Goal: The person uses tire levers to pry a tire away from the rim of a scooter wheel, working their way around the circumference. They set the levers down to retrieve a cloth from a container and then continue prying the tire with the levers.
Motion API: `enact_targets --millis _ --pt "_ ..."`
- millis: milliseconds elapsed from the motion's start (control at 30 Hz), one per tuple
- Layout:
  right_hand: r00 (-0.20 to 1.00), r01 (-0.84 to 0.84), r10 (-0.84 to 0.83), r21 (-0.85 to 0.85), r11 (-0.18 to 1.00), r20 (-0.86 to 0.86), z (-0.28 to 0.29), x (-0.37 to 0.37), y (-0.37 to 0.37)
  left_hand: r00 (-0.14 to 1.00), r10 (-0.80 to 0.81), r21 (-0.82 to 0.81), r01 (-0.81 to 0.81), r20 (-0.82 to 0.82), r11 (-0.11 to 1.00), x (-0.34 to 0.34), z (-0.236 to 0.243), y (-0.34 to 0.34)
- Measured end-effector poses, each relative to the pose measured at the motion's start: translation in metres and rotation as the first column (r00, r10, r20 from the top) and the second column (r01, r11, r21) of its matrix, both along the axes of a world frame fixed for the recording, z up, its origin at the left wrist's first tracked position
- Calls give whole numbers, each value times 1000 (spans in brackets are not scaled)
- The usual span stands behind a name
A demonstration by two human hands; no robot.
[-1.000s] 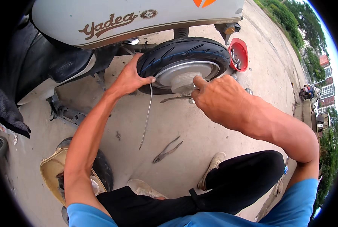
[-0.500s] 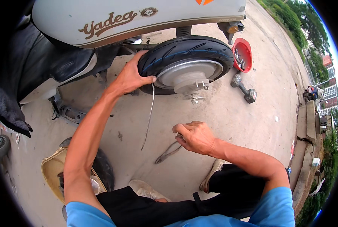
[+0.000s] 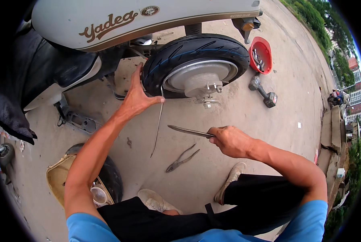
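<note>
My left hand [image 3: 138, 97] braces against the left side of the black tyre [image 3: 200, 45], its fingers partly hidden behind the tread. Its thumb reaches to a thin metal tyre lever [image 3: 159, 121], which is wedged at the edge of the silver rim [image 3: 196, 74] and hangs down. In my right hand [image 3: 233, 141] is a second, flat metal tyre lever [image 3: 188, 131], gripped at one end, its tip pointing left below the wheel. A pair of pliers [image 3: 176, 164] lies on the concrete between my feet, handles apart.
Above the wheel is the white scooter body [image 3: 168, 24]. To the right are a red helmet-like bowl [image 3: 265, 44] with metal parts and a cordless power tool [image 3: 263, 92]. At lower left, a beige container [image 3: 57, 175] stands beside a dark round object [image 3: 112, 177].
My right hand has moved right and slightly up, now with the flat lever showing. The pliers, partly behind that hand before, are fully visible. My left hand has shifted slightly left and down.
</note>
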State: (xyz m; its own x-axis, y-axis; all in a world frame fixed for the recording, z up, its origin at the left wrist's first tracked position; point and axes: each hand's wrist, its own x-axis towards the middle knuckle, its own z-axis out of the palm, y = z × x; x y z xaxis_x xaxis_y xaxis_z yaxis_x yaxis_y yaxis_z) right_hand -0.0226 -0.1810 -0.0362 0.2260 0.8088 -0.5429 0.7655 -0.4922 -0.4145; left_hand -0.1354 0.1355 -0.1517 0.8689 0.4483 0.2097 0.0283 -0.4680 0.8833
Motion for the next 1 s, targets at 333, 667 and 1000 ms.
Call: enact_targets --millis 333,667,1000 --pt "780 -275 309 -146 950 544 147 37 70 981 33 -49 -43 -190 998 -1 -6 -21" --pt "218 -734 375 -103 672 901 118 48 113 985 -17 -8 16 -171 1000 -2 -8 -15" --pt "230 -787 462 -115 606 857 89 55 126 970 -12 -34 4 -242 999 -3 -10 -11"
